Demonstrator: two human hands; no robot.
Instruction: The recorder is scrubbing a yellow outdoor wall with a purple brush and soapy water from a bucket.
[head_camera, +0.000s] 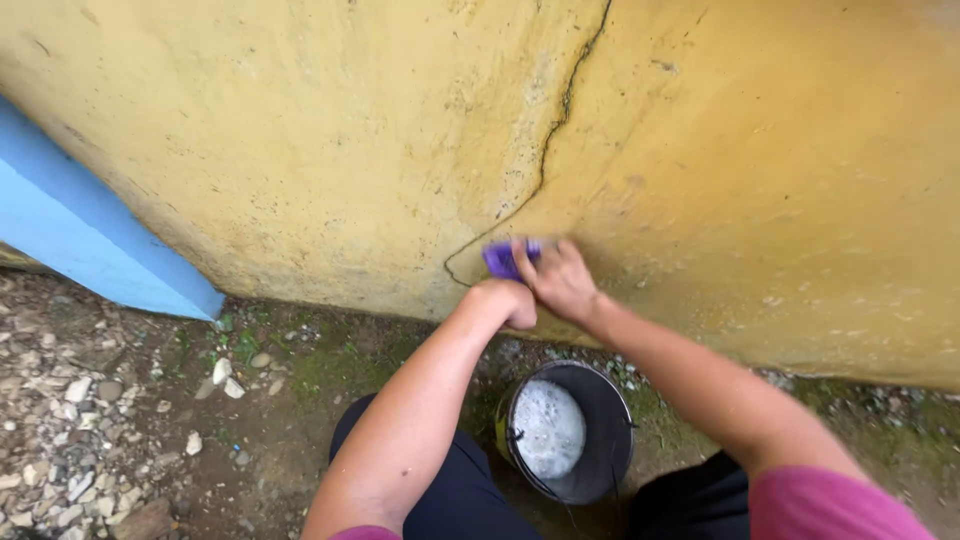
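The right hand (562, 280) presses a purple cloth (503, 259) to the yellow wall (300, 150), fingers seemingly clamped on it; the left hand (510, 302), clenched, sits just below.

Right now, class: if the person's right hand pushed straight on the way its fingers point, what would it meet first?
The right hand points up-left, and already presses the purple cloth against the yellow wall; just beyond lies the wall's crack.

Stony dirt ground (120, 440) under a black bucket (600, 420)
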